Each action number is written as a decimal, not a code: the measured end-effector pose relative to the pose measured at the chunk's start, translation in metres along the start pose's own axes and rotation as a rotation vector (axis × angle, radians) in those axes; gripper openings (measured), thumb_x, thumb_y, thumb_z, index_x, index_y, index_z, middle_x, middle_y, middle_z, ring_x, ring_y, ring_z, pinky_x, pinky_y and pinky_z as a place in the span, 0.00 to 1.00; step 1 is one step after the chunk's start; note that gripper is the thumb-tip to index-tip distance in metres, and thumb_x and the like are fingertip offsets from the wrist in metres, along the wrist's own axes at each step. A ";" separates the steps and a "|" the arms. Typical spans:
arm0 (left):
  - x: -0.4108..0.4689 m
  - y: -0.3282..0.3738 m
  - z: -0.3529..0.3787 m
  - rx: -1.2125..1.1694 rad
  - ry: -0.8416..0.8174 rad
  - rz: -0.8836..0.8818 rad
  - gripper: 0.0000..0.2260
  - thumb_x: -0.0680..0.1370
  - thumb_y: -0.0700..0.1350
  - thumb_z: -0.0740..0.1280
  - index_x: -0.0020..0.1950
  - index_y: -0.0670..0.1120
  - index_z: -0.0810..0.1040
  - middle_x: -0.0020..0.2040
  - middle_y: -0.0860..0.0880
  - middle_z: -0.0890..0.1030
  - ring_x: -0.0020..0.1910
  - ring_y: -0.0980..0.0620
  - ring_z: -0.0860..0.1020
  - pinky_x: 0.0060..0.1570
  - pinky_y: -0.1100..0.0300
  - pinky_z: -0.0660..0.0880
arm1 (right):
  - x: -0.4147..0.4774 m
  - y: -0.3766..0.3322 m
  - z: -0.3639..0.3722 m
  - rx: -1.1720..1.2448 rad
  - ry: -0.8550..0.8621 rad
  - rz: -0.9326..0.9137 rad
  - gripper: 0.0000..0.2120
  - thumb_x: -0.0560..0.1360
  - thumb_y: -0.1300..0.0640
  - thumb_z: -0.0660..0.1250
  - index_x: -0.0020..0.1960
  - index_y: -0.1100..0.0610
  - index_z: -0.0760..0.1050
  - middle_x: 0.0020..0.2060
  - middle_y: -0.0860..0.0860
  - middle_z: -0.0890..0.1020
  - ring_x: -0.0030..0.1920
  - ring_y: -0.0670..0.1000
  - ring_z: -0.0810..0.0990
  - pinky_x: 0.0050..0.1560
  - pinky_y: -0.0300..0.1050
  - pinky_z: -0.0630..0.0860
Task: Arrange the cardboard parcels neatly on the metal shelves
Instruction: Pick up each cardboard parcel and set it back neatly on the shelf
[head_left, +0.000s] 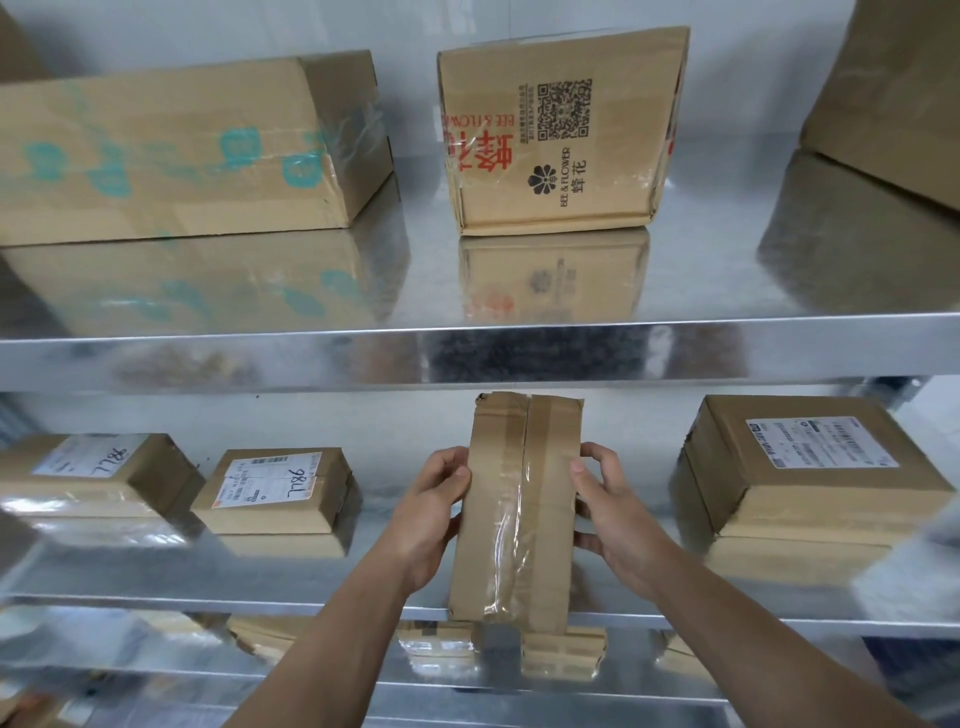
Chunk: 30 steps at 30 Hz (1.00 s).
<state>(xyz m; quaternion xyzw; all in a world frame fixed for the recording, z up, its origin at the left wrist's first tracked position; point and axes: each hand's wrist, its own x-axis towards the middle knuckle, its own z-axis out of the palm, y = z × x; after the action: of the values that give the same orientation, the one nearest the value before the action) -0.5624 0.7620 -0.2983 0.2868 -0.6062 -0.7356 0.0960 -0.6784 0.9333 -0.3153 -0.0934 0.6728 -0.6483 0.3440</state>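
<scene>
Head view: shiny metal shelves (311, 353) against a pale wall (737, 78). Your left hand (434, 512) and right hand (615, 512) grip the taped parcel (519, 499) at the middle shelf's (156, 574) near edge, between labelled boxes (275, 493).

Three shelf levels logged.

Upper shelf (467, 353): long parcel (171, 150) at left, centre box (556, 135) to its right with a gap between, and corner box (893, 104) at far right, partly out of view. All three sit toward the back.

Middle shelf (363, 582): far-left parcel (88, 475), second parcel (275, 491) near it on its right, right parcel (810, 467) at the far right. Between those last two, the held parcel (519, 509) runs front to back, its near end over the shelf's front edge. The left hand (431, 514) is on its left side and the right hand (618, 514) on its right. I cannot tell whether it rests on the shelf.

Lower shelf (649, 680): flat parcels (563, 652) directly below the held parcel.
</scene>
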 end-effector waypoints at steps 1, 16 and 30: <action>0.000 0.001 -0.001 -0.007 -0.011 0.006 0.12 0.87 0.42 0.57 0.63 0.54 0.78 0.55 0.52 0.85 0.54 0.54 0.81 0.52 0.56 0.76 | -0.002 -0.004 -0.002 0.027 -0.012 0.010 0.12 0.86 0.47 0.58 0.69 0.42 0.68 0.56 0.50 0.85 0.58 0.52 0.83 0.60 0.56 0.81; 0.005 0.015 -0.001 -0.230 -0.012 0.095 0.12 0.86 0.46 0.59 0.43 0.45 0.71 0.49 0.46 0.83 0.49 0.50 0.81 0.52 0.55 0.76 | 0.000 -0.041 -0.012 0.302 -0.033 0.052 0.27 0.85 0.40 0.53 0.60 0.62 0.77 0.52 0.48 0.86 0.67 0.55 0.77 0.52 0.63 0.82; 0.000 0.008 0.000 -0.117 -0.013 0.116 0.11 0.85 0.47 0.60 0.45 0.46 0.73 0.42 0.51 0.81 0.44 0.54 0.77 0.49 0.56 0.73 | 0.000 -0.040 -0.010 0.274 -0.067 0.071 0.24 0.81 0.38 0.58 0.56 0.57 0.80 0.56 0.47 0.85 0.66 0.54 0.77 0.59 0.67 0.79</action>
<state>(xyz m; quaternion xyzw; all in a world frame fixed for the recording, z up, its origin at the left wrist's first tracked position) -0.5645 0.7601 -0.2905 0.2402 -0.5782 -0.7649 0.1511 -0.6970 0.9362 -0.2789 -0.0433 0.5689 -0.7182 0.3983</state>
